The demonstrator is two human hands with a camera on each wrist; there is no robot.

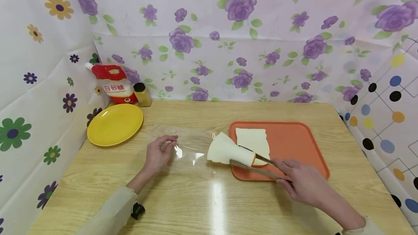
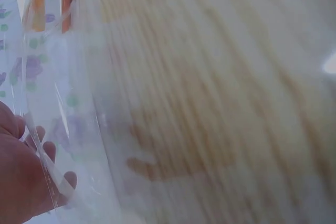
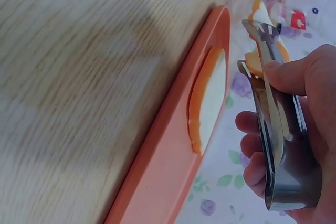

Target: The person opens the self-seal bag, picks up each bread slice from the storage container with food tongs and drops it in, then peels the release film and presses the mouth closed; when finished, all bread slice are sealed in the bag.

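Note:
In the head view my right hand [image 1: 305, 182] grips metal tongs [image 1: 261, 169], squeezed around one end of a bread slice [image 1: 225, 149]. That slice is bent between the tips and fans out to the left, past the tray's left edge. A second bread slice [image 1: 253, 142] lies flat on the orange tray [image 1: 302, 151], partly behind the held one. My left hand [image 1: 158, 153] pinches the edge of a clear plastic bag [image 1: 191, 151] between thumb and fingers; the bag's mouth faces the bread. In the left wrist view the clear film [image 2: 68, 129] stretches from the fingers.
A yellow plate [image 1: 115, 124] lies at the table's back left. Behind it stand a red and white sugar pouch [image 1: 114, 84] and a small jar [image 1: 142, 94] with a black lid. Patterned cloth [image 1: 209, 46] walls the back and both sides.

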